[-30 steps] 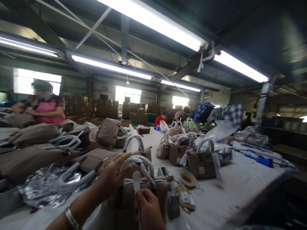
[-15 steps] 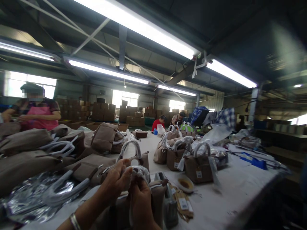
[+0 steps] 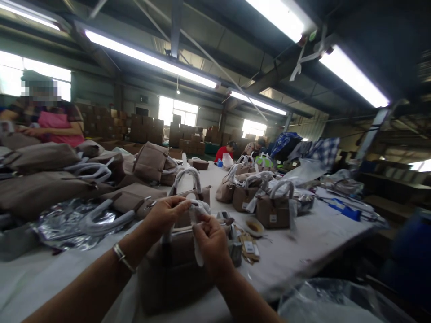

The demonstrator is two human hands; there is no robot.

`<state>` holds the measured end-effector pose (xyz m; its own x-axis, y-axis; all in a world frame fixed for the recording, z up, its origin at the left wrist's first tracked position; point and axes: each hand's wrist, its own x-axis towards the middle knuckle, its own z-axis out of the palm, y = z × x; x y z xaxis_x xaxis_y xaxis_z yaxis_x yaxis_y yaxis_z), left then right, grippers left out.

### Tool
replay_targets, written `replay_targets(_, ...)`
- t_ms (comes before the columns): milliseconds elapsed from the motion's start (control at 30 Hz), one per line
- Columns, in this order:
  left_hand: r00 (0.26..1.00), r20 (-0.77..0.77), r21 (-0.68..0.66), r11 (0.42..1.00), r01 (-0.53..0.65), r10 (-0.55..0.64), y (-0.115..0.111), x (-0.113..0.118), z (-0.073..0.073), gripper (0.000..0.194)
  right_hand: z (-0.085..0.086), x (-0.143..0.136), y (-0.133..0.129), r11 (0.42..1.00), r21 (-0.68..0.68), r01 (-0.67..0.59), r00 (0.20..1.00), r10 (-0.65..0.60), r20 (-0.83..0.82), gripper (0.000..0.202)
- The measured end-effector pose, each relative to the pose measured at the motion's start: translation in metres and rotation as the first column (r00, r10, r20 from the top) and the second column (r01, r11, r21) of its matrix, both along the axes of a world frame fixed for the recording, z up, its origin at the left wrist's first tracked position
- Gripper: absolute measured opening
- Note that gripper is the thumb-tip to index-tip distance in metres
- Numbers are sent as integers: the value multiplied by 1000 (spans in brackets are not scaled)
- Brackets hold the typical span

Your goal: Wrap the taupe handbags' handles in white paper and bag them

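Observation:
A taupe handbag [image 3: 178, 273] stands on the table right in front of me. White wrapping [image 3: 199, 207] covers its handle, and both hands are closed on that wrapping. My left hand [image 3: 168, 213], with a silver bangle at the wrist, pinches it from the left with thumb and forefinger. On the other side my right hand [image 3: 213, 237] grips it, fingers curled. A pale strip end [image 3: 198, 251] hangs beside the right fingers. Just behind is another handbag with a wrapped, upright handle [image 3: 186, 176]. My hands hide part of the near bag's handle.
Taupe bags [image 3: 43, 193] lie heaped at left beside crinkled clear plastic [image 3: 72, 229]. Several upright handbags [image 3: 274, 211] stand at right. Brown tags [image 3: 249, 246] and a round dish [image 3: 254, 226] lie nearer. A co-worker in a pink apron [image 3: 55, 125] is at far left.
My view has tilted downward, so the table and hands appear higher and more of my forearms shows. Both hands stay on the wrapped handle; the strip end beside my right hand is now plainer.

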<state>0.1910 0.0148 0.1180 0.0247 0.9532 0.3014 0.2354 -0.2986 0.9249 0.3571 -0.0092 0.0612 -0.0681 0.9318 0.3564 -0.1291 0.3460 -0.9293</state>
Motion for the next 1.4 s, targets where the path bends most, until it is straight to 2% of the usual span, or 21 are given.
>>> replay_targets(167,998,-56,34,999,-31,33,-2,1,2,46,17,16,-10,987,-48,-156,985,152,-82,31)
replay_targets(267,997,-72,48,999,-26,30,-5,0,5,47,31,17,-9,970,35,-239,965,242,-106,38)
replay_targets(300,997,-77,51,998,-27,30,-5,0,5,47,35,16,-8,969,90,-228,969,235,-72,33)
replay_targets(367,996,-85,54,998,-25,30,-4,-2,4,47,42,15,-7,967,208,-148,989,145,27,13)
replay_targets(400,996,-87,53,998,-22,27,-3,-2,3,47,45,14,-6,960,264,-92,995,77,65,16)
replay_targets(467,997,-75,45,999,-4,7,-2,-3,0,46,50,13,-4,943,333,4,994,-40,103,38)
replay_targets(567,999,-37,27,999,26,-25,-3,-3,-2,44,56,11,-2,971,239,-8,994,-20,112,45)
replay_targets(700,1000,17,6,1000,24,-24,-6,0,0,43,61,7,0,996,56,-73,995,69,77,35)
replay_targets(833,997,69,-23,999,24,-22,-6,4,2,46,64,6,5,995,28,-91,996,91,7,36)
replay_targets(967,991,135,-66,998,14,-5,-6,7,5,37,70,7,6,994,42,-97,995,97,0,39)
replay_targets(1100,982,174,-47,997,-66,74,-9,9,8,40,76,6,3,994,37,-98,995,98,9,37)
replay_targets(1267,971,152,45,980,-194,185,-11,9,5,42,68,-1,10,996,12,-93,994,92,55,37)
replay_targets(1400,961,140,133,957,-259,240,-14,12,1,37,66,-3,17,993,-83,-82,996,84,21,58)
